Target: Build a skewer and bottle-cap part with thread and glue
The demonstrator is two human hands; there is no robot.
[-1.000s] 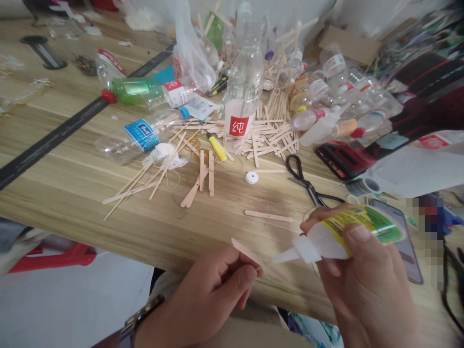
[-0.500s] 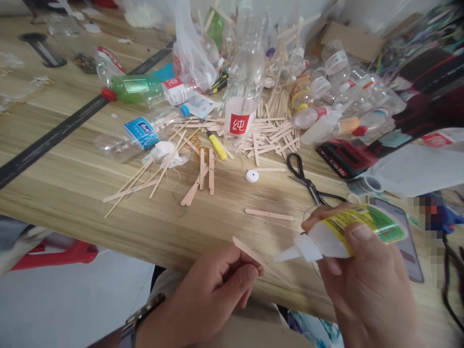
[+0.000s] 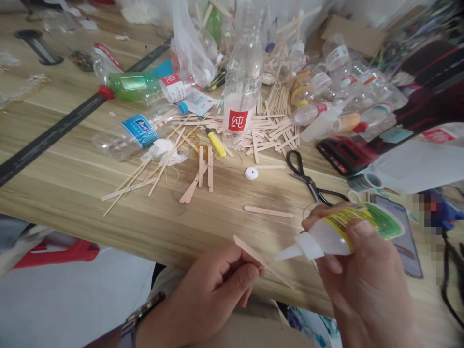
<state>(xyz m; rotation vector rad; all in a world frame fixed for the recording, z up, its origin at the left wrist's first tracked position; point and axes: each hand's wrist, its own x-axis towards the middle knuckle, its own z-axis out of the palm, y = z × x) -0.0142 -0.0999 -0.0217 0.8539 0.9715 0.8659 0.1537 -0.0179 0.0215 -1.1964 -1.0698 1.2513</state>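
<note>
At the table's near edge, my left hand [image 3: 221, 285] pinches a wooden craft stick [image 3: 266, 263], which slants down to the right. My right hand [image 3: 366, 270] is wrapped round a glue bottle [image 3: 337, 237] with a yellow-green label. Its white nozzle points left, just above and right of the stick, with a small gap between them. Another craft stick [image 3: 268, 211] lies flat on the wood beyond my hands. To its left rest several joined craft sticks [image 3: 201, 169]. A small white disc [image 3: 251, 173] sits farther back.
Black scissors [image 3: 308, 181] lie near a phone [image 3: 398, 232] at the right. A tall clear bottle [image 3: 241, 96] stands amid a pile of craft sticks [image 3: 279, 130]. A red-black power tool [image 3: 351, 154] is at the right; a green bottle [image 3: 134, 86] and a yellow-handled tool [image 3: 216, 144] lie leftward.
The glue bottle's nozzle has lifted slightly away from the stick in my left hand. That hand and its stick stay nearly still; the view has shifted a little.
</note>
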